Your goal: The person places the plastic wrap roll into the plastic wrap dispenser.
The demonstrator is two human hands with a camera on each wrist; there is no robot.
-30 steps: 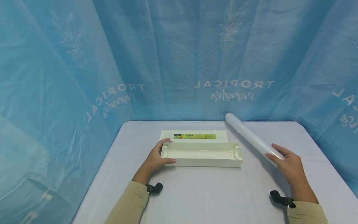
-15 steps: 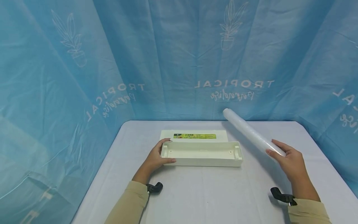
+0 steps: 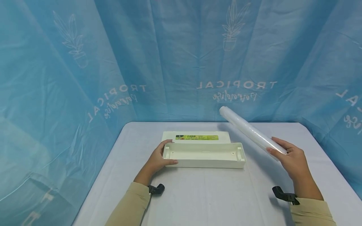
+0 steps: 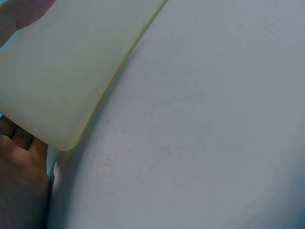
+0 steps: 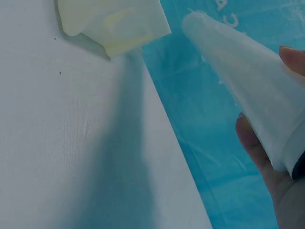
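My left hand (image 3: 156, 159) grips the left end of a long cream plastic box (image 3: 209, 164), thumb on its front wall and fingers behind. The box is open at the top, with small notched holders inside each end. My right hand (image 3: 294, 160) holds a roll of clear plastic wrap (image 3: 251, 130) by its near end, thumb and fingers on either side. The roll slants up and away to the left, raised over the table. In the right wrist view the roll (image 5: 248, 71) shows a dark hollow at its near end. The left wrist view shows the box's smooth wall (image 4: 71, 71).
A cream lid (image 3: 169, 135) with a green and yellow label (image 3: 198, 137) lies directly behind the box. Both sit on a white-covered table (image 3: 209, 194). Blue printed curtains (image 3: 181, 62) hang behind and at the sides.
My right hand has lifted the roll of plastic wrap and shifted it left, its far end rising most. My left hand and the box have stayed in place.
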